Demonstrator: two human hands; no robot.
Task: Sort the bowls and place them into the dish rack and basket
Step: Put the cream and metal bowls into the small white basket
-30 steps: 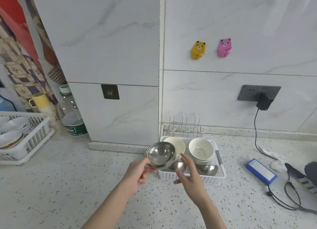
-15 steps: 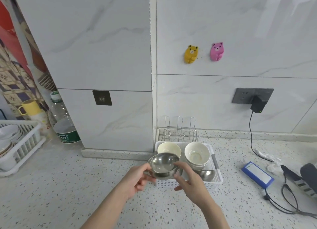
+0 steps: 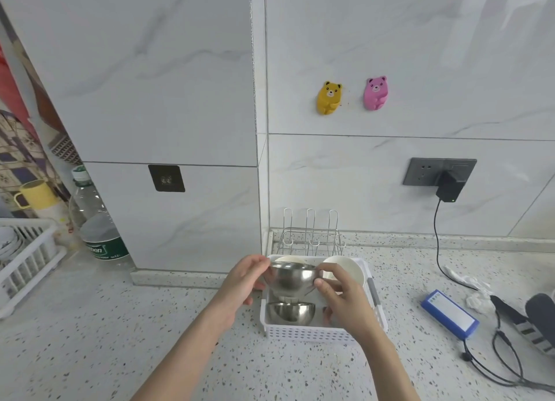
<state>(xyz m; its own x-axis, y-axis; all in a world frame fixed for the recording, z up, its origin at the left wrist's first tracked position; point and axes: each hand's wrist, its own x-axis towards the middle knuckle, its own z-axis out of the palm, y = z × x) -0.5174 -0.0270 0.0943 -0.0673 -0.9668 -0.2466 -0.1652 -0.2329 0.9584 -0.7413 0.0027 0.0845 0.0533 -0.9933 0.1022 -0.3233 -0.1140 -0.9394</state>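
I hold a steel bowl (image 3: 291, 277) upright over the white plastic basket (image 3: 312, 333), my left hand (image 3: 244, 280) pinching its left rim and my right hand (image 3: 339, 298) gripping its right rim. Below it inside the basket sits another steel bowl (image 3: 290, 312). Two white bowls stand at the basket's back, one (image 3: 345, 270) right of the held bowl and one (image 3: 289, 260) mostly hidden behind it. An empty wire dish rack (image 3: 310, 235) stands behind the basket against the wall. A white slatted rack (image 3: 27, 259) with white bowls is at the far left.
A water bottle (image 3: 96, 220) and a yellow mug (image 3: 37, 194) stand at the left by the wall corner. At the right lie a blue box (image 3: 449, 313), crumpled tissue, black cables and a charger plugged in the wall socket (image 3: 440, 172).
The steel bowl has turned from tilted toward me to upright and moved right, over the basket. My right hand has closed on its right rim. The view has shifted right and closer.
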